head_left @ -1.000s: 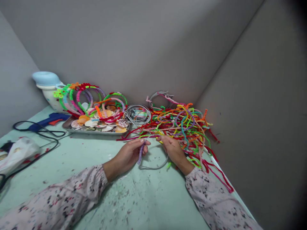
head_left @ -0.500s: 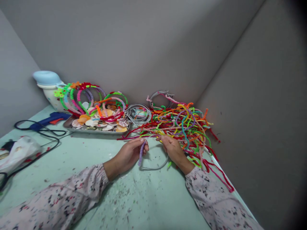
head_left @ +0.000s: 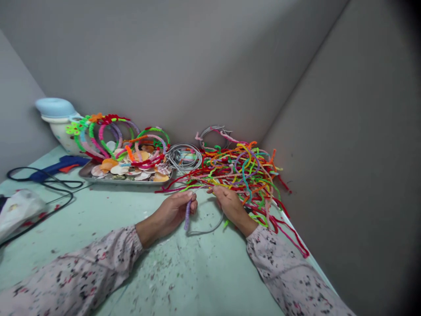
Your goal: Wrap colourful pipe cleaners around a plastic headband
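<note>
My left hand is closed, its thumb and fingers pinching a purple fuzzy stem that hangs down wrapped around one end of a grey wire. The grey wire bends from the lower tip of the purple wrap in a low curve to the right and passes up under my right hand. My right fingers are pinched together at the front edge of the pile of pipe cleaners. A thin strand spans the gap between both sets of fingertips. What exactly lies inside the right pinch is partly hidden.
A metal tray holds shells and several fuzzy-wrapped headbands. Grey wire coils lie beside it. At left are a blue glue gun with a black cord, a white plastic bag and a blue-lidded container. Walls stand behind and right.
The view has turned slightly right, so everything sits further left. Both hands keep nearly the same pose, and the strand between the fingertips shows more clearly.
</note>
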`<state>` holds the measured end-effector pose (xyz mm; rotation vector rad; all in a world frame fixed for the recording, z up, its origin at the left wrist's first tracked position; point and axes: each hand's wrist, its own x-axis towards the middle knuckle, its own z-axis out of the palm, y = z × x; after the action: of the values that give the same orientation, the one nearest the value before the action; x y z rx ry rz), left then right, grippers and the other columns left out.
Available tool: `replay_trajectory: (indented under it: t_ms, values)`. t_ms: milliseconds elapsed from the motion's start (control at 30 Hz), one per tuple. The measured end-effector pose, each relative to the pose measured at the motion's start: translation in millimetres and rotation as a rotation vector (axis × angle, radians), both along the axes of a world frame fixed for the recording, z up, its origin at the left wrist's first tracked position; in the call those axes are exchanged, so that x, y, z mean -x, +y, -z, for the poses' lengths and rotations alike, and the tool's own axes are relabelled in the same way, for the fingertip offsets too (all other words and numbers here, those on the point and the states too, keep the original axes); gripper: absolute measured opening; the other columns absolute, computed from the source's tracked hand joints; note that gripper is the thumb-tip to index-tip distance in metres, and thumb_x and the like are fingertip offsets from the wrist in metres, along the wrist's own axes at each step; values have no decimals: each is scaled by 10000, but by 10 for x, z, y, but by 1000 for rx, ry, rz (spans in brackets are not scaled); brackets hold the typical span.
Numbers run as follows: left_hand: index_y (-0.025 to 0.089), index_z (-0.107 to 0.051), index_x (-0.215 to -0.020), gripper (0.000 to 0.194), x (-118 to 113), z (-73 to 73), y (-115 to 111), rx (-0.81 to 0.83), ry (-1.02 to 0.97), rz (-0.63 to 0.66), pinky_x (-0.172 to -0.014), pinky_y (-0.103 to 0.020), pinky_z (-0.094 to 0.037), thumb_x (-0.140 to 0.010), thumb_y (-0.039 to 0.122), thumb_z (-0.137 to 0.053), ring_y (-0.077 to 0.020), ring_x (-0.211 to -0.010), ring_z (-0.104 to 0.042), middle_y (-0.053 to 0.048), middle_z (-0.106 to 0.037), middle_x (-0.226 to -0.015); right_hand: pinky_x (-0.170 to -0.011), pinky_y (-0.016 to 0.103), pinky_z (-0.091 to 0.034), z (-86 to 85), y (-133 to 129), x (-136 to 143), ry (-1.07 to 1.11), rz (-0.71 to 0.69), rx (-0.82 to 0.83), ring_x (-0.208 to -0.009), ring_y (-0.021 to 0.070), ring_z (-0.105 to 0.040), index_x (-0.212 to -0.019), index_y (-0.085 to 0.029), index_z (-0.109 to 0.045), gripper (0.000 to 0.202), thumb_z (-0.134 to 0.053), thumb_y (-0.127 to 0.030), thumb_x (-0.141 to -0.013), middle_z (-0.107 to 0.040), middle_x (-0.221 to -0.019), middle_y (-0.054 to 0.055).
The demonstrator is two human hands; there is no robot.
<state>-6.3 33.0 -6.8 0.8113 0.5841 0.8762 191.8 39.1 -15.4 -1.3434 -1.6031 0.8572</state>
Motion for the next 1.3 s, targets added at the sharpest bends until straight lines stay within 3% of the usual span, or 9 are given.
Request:
replay_trajectory:
  t_ms: [333, 667, 1000, 1133, 1300]
  values:
    - [128, -563, -712, 180, -16, 1, -12, -5, -14, -8, -612, -236, -376, -824, 259, -615, -103, -588, -457, 3, -508, -619, -553, 253, -391, -18, 3, -9, 11, -16, 3, -619, 168, -524, -913, -191, -722, 425, -434, -501, -885, -558, -590, 7]
    - [108, -636, -812, 174, 26, -17, 27, 75, -51, 18, -654, -239, -439, -857, 263, -571, -122, -651, -526, -43, -565, -697, -511, 240, -322, 53, 37, -25, 25, 4, 26, -474, 124, -402, -929, -184, -700, 435, -403, -502, -911, -424, -484, -51]
    - [88, -666, -878, 151, 21, 6, 56, 143, -78, -19, -633, -225, -474, -850, 199, -567, -113, -631, -548, -46, -577, -676, -460, 232, -289, 34, 40, -21, 64, 27, 42, -438, 111, -373, -884, -174, -700, 439, -448, -534, -875, -401, -460, -62]
    - [72, -670, -884, 252, 40, 3, 68, 224, -120, 2, -653, -229, -489, -899, 254, -497, -116, -651, -561, -69, -590, -717, -466, 223, -295, -28, 27, -38, 53, -11, 75, -451, 102, -388, -885, -177, -701, 404, -466, -506, -872, -430, -484, -58]
    - [66, -666, -866, 204, 40, 1, 72, 243, -131, 4, -655, -225, -490, -880, 184, -501, -112, -641, -560, -63, -577, -708, -490, 225, -320, -103, 29, -51, -27, -116, 151, -480, 105, -422, -905, -170, -708, 372, -477, -460, -869, -525, -539, -36]
